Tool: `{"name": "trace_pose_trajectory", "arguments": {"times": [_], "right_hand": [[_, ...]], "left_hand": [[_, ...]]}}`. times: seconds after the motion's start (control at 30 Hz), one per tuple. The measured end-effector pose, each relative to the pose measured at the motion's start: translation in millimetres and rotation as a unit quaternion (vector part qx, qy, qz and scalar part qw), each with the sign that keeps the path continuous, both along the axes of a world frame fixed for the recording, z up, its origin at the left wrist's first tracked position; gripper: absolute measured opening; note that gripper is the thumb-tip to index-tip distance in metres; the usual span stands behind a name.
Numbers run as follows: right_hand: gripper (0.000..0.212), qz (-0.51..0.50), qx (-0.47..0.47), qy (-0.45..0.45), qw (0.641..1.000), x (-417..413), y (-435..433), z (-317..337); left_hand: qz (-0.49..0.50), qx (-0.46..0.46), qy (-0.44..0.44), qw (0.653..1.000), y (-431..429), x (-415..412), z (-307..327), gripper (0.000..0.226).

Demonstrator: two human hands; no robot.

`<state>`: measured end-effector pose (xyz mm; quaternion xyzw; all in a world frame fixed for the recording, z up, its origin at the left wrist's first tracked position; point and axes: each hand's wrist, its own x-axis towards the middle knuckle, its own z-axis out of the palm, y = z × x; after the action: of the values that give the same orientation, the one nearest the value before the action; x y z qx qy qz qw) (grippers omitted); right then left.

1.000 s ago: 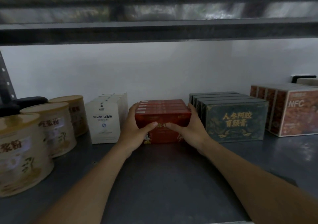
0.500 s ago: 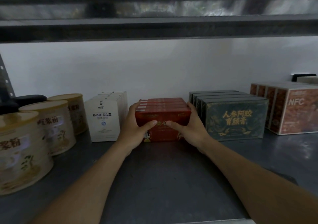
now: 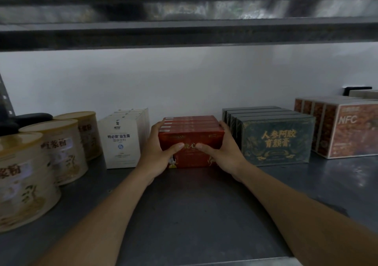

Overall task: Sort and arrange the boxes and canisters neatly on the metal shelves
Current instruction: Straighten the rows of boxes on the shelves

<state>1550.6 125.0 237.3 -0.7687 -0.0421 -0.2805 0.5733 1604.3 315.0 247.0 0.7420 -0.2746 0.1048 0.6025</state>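
- The red boxes [image 3: 191, 141] stand mid-shelf [image 3: 194, 214] at your 12 o'clock. The row runs front to back, with the broad faces toward you.
- Your left hand [image 3: 158, 153] clasps its 9 o'clock side and your right hand [image 3: 222, 153] its 3 o'clock side, with both thumbs on the front. Neither hand is nearer.
- White boxes [image 3: 122, 141] flank at 9 and green boxes [image 3: 274, 136] at 3, both just beside.
- You'd likely push toward 12, squeezing evenly.

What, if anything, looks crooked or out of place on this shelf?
Nothing stands out. The canisters, white boxes, green boxes and NFC boxes stand upright in tidy rows, and the left hand and right hand grip the red boxes. Only a dark object behind the canisters differs; I cannot tell what it is.
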Motion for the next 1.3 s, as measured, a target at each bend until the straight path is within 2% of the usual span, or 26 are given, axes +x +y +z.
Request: {"name": "trace_pose_trajectory", "arguments": {"times": [0.33, 0.5, 0.6, 0.8, 0.97, 1.03, 1.3], "right_hand": [[0.087, -0.008, -0.008, 0.016, 1.000, 0, -1, -1], [0.106, -0.023, -0.016, 0.045, 0.999, -9, 4, 3], [0.106, -0.044, -0.032, 0.045, 0.998, -23, 10, 7], [0.081, -0.078, -0.124, -0.003, 0.989, -60, 16, 13], [0.083, -0.095, -0.216, -0.030, 0.971, -101, 8, 19], [0.079, -0.114, -0.245, -0.047, 0.962, -117, -3, 22], [0.086, -0.149, -0.306, -0.029, 0.940, -155, -66, 42]], "left_hand": [[0.013, 0.012, 0.004, 1.000, 1, 2, -1, 0.077], [0.031, 0.026, -0.007, 0.999, 1, -7, 5, 0.077], [0.071, 0.048, -0.036, 0.996, 4, -14, 10, 0.078], [0.152, 0.106, -0.094, 0.978, 9, -32, 22, 0.072], [0.155, 0.153, -0.179, 0.959, -6, -61, 32, 0.058], [0.147, 0.160, -0.190, 0.958, -17, -74, 34, 0.056], [0.129, 0.191, -0.209, 0.950, -68, -109, 40, 0.059]]}}
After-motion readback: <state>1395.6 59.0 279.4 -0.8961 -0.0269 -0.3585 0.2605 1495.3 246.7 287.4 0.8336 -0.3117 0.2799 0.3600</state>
